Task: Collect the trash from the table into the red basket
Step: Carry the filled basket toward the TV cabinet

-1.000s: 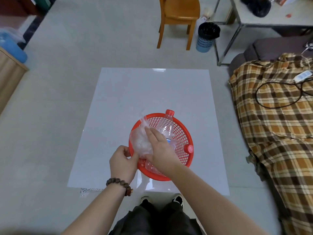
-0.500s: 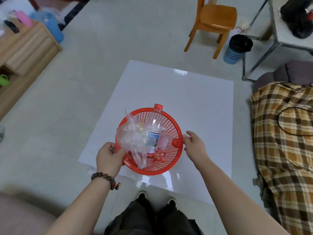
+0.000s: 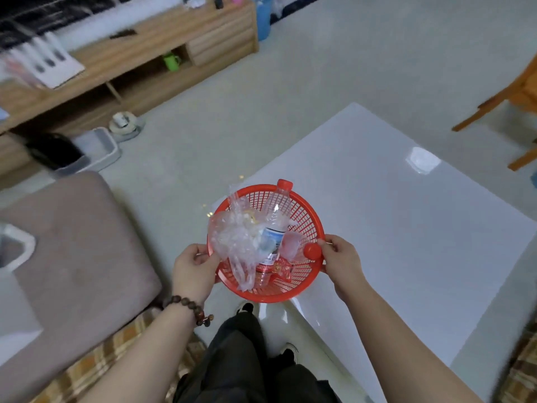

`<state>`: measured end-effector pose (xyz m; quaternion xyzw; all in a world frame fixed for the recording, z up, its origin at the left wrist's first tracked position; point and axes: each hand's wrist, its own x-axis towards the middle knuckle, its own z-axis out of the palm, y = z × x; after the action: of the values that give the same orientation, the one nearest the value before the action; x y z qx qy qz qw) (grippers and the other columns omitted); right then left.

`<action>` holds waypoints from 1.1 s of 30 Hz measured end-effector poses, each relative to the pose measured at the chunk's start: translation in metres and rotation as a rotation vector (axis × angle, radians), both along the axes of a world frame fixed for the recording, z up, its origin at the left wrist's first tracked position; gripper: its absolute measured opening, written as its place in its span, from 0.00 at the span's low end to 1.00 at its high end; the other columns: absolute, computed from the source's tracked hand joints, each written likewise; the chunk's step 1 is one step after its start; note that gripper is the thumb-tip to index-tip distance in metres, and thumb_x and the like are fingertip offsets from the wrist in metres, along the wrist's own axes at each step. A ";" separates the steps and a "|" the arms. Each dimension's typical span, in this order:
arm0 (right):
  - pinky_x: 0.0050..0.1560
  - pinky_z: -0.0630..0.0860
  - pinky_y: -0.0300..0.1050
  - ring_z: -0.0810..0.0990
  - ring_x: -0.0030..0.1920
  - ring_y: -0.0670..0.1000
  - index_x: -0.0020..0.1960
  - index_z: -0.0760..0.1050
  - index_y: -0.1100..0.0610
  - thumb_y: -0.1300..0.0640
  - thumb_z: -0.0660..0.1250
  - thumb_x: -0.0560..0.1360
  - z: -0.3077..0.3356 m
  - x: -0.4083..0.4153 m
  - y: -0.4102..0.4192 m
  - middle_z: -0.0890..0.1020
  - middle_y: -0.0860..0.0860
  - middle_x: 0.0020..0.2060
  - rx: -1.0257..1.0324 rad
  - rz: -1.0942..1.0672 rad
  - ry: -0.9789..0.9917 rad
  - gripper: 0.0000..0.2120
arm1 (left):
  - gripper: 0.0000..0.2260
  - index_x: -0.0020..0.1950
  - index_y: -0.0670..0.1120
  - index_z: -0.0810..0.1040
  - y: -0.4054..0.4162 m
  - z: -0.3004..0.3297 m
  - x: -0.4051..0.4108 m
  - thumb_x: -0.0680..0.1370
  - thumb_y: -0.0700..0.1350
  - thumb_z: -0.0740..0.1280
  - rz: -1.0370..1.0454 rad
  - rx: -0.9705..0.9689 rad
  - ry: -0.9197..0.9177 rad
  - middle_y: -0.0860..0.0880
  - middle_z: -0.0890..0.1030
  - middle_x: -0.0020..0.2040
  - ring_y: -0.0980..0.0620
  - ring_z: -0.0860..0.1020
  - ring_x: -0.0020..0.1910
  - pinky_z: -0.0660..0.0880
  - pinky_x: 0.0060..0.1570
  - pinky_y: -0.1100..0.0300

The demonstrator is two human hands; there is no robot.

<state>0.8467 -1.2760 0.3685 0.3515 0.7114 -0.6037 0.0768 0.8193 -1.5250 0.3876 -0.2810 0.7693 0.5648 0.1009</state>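
Observation:
The red basket (image 3: pixel 308 210) is a round plastic mesh bowl, held at the near left corner of the white table (image 3: pixel 406 228). My left hand (image 3: pixel 194 269) grips its left rim and my right hand (image 3: pixel 343 263) grips its right rim. Inside lie a clear plastic bottle (image 3: pixel 276 219) with a red cap, a crumpled clear plastic bag (image 3: pixel 232 239), a second bottle with a red cap (image 3: pixel 312 251) and a red wrapper (image 3: pixel 279 270).
A grey-brown cushioned seat (image 3: pixel 72 257) is at my left. Beyond it stand a low wooden cabinet (image 3: pixel 130 68), a grey tray (image 3: pixel 98 149) and a black object on the floor. A wooden chair (image 3: pixel 511 91) stands at far right. My legs are below the basket.
My right hand left the plastic bag and took the basket's right rim. The view swung left, and the basket now sits at the table's near left corner, held by both hands.

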 end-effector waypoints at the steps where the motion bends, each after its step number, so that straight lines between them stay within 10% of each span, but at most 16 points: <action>1: 0.49 0.82 0.55 0.84 0.44 0.51 0.41 0.77 0.45 0.54 0.60 0.78 0.000 -0.006 -0.010 0.84 0.48 0.42 -0.003 0.040 0.005 0.10 | 0.06 0.45 0.39 0.78 -0.011 0.000 0.005 0.75 0.42 0.71 0.040 -0.004 0.000 0.41 0.84 0.37 0.49 0.84 0.31 0.81 0.31 0.57; 8: 0.51 0.81 0.56 0.84 0.45 0.50 0.44 0.78 0.47 0.54 0.60 0.78 0.002 -0.049 -0.093 0.84 0.48 0.43 -0.019 0.308 0.045 0.09 | 0.03 0.42 0.41 0.80 -0.088 0.001 0.032 0.75 0.39 0.70 0.272 -0.070 0.049 0.46 0.83 0.33 0.51 0.82 0.30 0.76 0.25 0.66; 15: 0.53 0.80 0.59 0.83 0.48 0.54 0.50 0.79 0.50 0.54 0.60 0.78 -0.004 -0.114 -0.178 0.84 0.52 0.47 -0.001 0.519 0.061 0.08 | 0.04 0.42 0.43 0.79 -0.156 0.001 0.013 0.76 0.42 0.70 0.472 -0.065 0.039 0.39 0.84 0.38 0.43 0.83 0.38 0.81 0.46 0.42; 33: 0.45 0.82 0.51 0.83 0.44 0.51 0.51 0.78 0.54 0.54 0.60 0.79 0.000 -0.357 -0.369 0.84 0.50 0.44 0.011 0.484 0.046 0.09 | 0.04 0.46 0.47 0.80 -0.352 -0.019 -0.230 0.76 0.47 0.70 0.512 0.055 -0.054 0.45 0.85 0.44 0.46 0.85 0.42 0.83 0.39 0.52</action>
<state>0.4897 -1.6454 0.3689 0.1571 0.7799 -0.5716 0.2010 0.5890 -1.8774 0.3687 -0.4788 0.6546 0.5848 -0.0171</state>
